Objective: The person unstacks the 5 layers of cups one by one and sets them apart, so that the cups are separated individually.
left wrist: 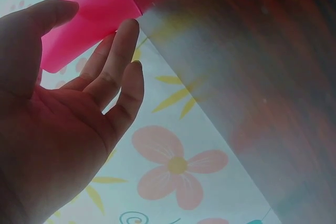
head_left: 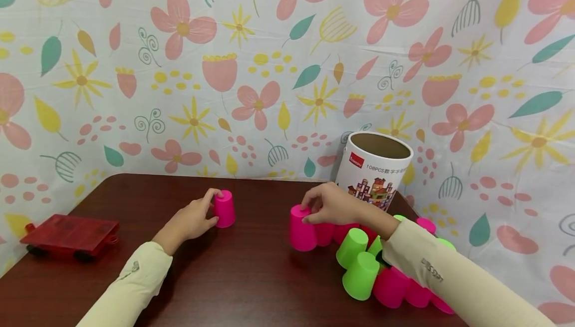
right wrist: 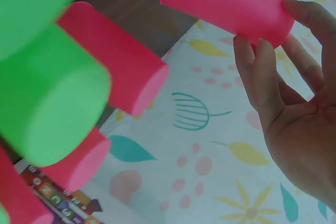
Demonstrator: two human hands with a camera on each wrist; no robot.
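On the table's left-middle part, an upside-down pink cup (head_left: 226,210) stands with my left hand (head_left: 188,219) at its left side. The index finger lies at the cup's top and the thumb at its lower side; the left wrist view shows this cup (left wrist: 97,11) between thumb and fingers. My right hand (head_left: 334,204) pinches a second pink cup (head_left: 302,234) by its narrow upper end, base up. In the right wrist view, thumb and fingertips hold that cup (right wrist: 231,6) at its closed end.
Right of the held cup, several upside-down green cups (head_left: 361,277) and pink cups (head_left: 392,287) crowd together, partly under my right sleeve. A white bucket (head_left: 375,167) stands behind them. At the left lies a red wheeled base (head_left: 69,234). A flowered cloth (head_left: 251,32) hangs behind the table (head_left: 238,287).
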